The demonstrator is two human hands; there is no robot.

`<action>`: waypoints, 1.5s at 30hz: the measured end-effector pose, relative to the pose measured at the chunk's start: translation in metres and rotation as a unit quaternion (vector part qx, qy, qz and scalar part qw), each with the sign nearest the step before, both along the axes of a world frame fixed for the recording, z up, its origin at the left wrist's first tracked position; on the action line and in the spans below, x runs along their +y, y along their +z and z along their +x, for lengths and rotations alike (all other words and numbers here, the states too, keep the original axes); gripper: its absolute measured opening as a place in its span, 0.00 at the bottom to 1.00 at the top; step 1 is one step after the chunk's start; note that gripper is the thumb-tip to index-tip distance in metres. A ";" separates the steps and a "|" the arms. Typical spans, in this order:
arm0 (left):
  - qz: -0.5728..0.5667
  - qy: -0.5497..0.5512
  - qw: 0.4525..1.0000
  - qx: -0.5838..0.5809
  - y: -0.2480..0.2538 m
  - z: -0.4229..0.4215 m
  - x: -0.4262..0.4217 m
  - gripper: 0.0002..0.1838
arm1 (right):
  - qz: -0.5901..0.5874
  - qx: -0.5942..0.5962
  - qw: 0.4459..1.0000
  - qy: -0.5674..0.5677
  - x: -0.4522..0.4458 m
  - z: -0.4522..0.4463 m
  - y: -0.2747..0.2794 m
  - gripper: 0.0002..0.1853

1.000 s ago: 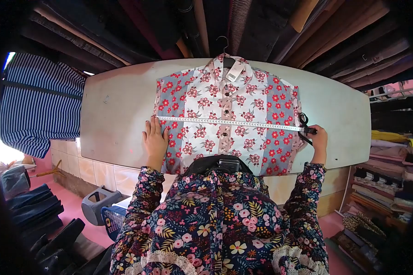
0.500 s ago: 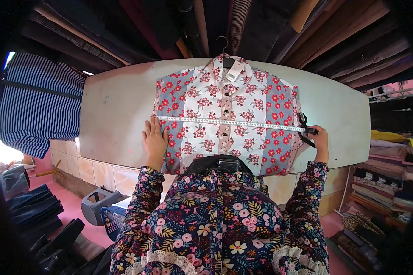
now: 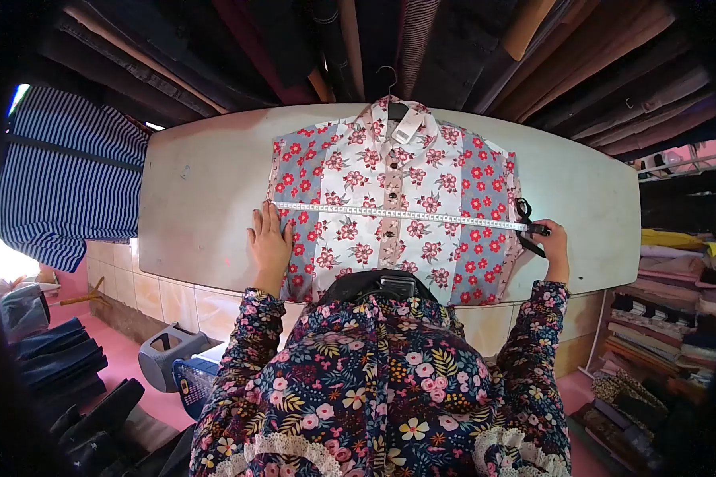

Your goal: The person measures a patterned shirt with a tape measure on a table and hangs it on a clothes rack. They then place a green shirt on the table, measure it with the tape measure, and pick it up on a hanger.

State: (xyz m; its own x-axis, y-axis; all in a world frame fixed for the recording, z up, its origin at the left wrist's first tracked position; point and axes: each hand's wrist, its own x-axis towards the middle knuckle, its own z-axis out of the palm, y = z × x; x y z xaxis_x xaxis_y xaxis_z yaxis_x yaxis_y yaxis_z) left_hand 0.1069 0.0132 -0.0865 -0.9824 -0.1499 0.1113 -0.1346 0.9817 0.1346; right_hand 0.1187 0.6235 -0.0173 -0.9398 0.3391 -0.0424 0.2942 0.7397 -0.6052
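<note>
A floral button-up shirt (image 3: pixel 422 179) on a hanger lies spread on a pale board (image 3: pixel 203 199), with a white tag near its collar. Across its chest a white tape measure (image 3: pixel 398 213) is stretched, nearly level and slightly lower at the right. My left hand (image 3: pixel 270 245) lies flat at the shirt's left edge, fingers extended, fingertips at the tape's end. Closed around the black tape measure case is my right hand (image 3: pixel 555 245), just past the shirt's right edge. A black strap loop (image 3: pixel 523 210) hangs from the case.
Rows of dark hanging clothes (image 3: pixel 294 48) line the far side. A striped garment (image 3: pixel 64 175) hangs at the left. Folded clothes (image 3: pixel 668 294) are stacked at right. Below the board's left part stand a grey stool (image 3: pixel 163 358) and a blue basket (image 3: pixel 195 385).
The view has shifted very slightly. Both hands, the tape measure and the shirt keep their places.
</note>
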 end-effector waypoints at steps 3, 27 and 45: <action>0.006 -0.001 1.000 -0.001 0.002 0.000 0.001 0.32 | 0.006 0.001 1.000 0.007 0.000 0.001 0.002 0.17; 0.025 -0.116 0.990 0.073 0.003 0.003 0.018 0.32 | 0.115 0.327 0.887 -0.306 0.034 0.174 0.109 0.18; 0.048 -0.042 0.998 0.005 0.035 0.020 0.030 0.32 | -0.328 -0.042 0.943 -0.034 -0.077 0.022 0.006 0.15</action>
